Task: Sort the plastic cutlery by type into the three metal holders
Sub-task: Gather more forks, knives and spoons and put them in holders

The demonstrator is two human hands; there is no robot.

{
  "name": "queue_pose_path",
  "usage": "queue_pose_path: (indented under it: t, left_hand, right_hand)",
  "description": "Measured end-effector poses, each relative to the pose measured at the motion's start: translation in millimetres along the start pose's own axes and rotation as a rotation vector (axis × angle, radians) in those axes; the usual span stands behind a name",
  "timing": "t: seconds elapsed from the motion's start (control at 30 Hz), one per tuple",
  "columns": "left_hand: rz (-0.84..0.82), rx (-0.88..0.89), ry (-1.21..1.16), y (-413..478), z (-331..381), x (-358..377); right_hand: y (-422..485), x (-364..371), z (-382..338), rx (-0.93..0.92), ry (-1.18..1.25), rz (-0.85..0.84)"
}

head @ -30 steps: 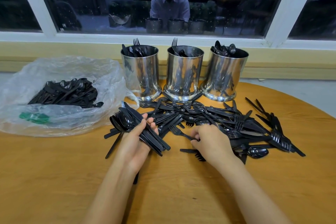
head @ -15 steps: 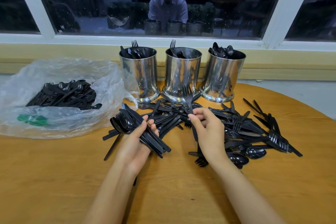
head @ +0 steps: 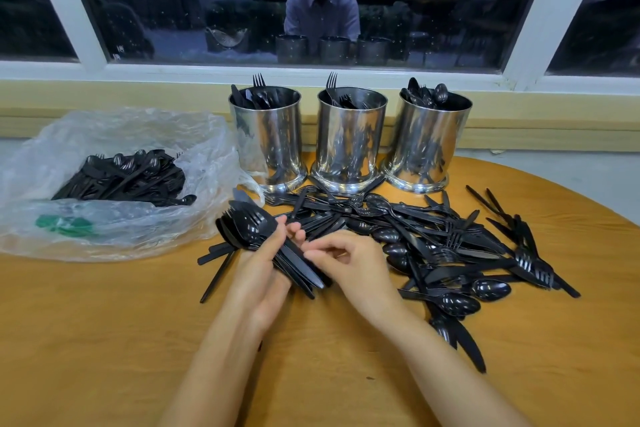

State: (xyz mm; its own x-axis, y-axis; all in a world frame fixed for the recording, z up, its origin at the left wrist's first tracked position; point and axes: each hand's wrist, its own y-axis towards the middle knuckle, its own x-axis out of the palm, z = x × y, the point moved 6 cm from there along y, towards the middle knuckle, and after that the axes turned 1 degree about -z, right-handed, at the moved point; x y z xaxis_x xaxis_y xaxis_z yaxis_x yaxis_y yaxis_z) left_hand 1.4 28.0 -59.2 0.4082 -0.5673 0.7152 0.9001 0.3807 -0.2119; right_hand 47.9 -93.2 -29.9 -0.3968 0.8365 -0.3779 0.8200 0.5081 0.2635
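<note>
1. At the far left a clear plastic bag (head: 52, 156) lies on the table (head: 104, 340) with more black cutlery heaped inside it, well apart from both hands.
2. The left hand (head: 258, 263) grips a bundle (head: 249, 229) of black pieces. Spoon bowls and a few fork tines fan out at its far-left end, and the handles run diagonally back toward the near right.
3. The right hand (head: 349, 263) sits just beside it, fingers curled, with the fingertips at the bundle's handles. From this angle I cannot tell whether it pinches a handle or only touches one.
4. Beyond both hands stand the three holders in a row. The left holder (head: 268, 135) shows knives and a fork, the middle holder (head: 349, 139) shows forks, and the right holder (head: 427, 142) shows spoons.
5. The loose pile (head: 433, 239) spreads over the table from the holders' bases out to the right, nearer the right hand.
6. The bundle lies slanted, while the holders open upward. So it would likely have to be tipped upright and carried away from the body. The left holder is nearest the hand carrying it, and the spoon holder is the farthest across.
</note>
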Motion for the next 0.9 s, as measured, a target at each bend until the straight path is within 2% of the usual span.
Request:
queue_pose_path:
  t: [0.13,0.2,0.3,0.47,0.53,0.8,0.9]
  left_hand:
    - [0.051,0.074,-0.012,4.5,20.6,-13.8]
    - [0.053,0.085,-0.022,4.6,27.8,-19.5]
    - [0.054,0.074,-0.033,5.8,31.2,-25.4]
    - [0.054,0.064,-0.041,5.8,30.6,-25.8]
    - [0.064,0.065,-0.047,5.7,30.7,-26.7]
    - [0.059,0.026,-0.064,6.4,28.5,-25.8]
    - [0.054,0.018,-0.071,5.8,27.8,-25.2]
  right_hand:
    - [12.1,-29.4,12.5,0.009,-0.127,0.102]
    - [21.8,-37.0,21.1,0.009,-0.274,0.09]
    - [36.3,-29.6,24.2,-0.042,-0.494,-0.005]
    - [50.0,7.6,27.3,-0.133,-0.756,-0.286]
    - [53.6,12.6,27.6,-0.144,-0.836,-0.315]
    - [42.8,6.5,18.5,-0.261,-1.0,-0.333]
    - [33.6,-0.1,13.6,-0.304,-0.944,-0.29]
